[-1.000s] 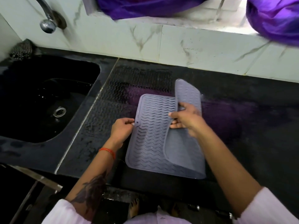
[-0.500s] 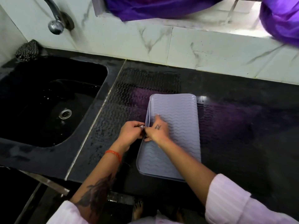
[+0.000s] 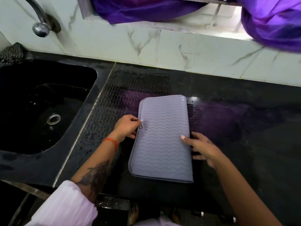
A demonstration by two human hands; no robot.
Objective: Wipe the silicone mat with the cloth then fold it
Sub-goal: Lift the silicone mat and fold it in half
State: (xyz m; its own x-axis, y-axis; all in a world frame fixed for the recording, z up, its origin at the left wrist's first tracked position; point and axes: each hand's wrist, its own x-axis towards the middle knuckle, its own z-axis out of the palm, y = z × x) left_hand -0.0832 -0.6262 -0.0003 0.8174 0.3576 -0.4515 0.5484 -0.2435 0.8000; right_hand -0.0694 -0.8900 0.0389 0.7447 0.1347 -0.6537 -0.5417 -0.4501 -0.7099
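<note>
The grey silicone mat [image 3: 162, 137], with a wavy ridge pattern, lies folded in half on the black counter [image 3: 244, 128]; its fold runs along the right side. My left hand [image 3: 127, 128] pinches the mat's two open edges together at the left side. My right hand [image 3: 202, 147] is at the folded right edge, thumb resting on top of the mat and fingers spread and fairly straight against the fold. A dark patterned cloth [image 3: 10, 52] lies bunched at the far left behind the sink.
A black sink [image 3: 40, 103] with a metal drain sits to the left, under a tap [image 3: 39, 25]. White marble tiles [image 3: 179, 51] back the counter. Purple fabric [image 3: 273, 22] hangs from the window ledge. Wet wavy marks [image 3: 130, 88] show on the counter left of the mat.
My right hand carried the mat's right half over onto the left half, then moved back to the folded right edge. My left hand stayed holding the left edge.
</note>
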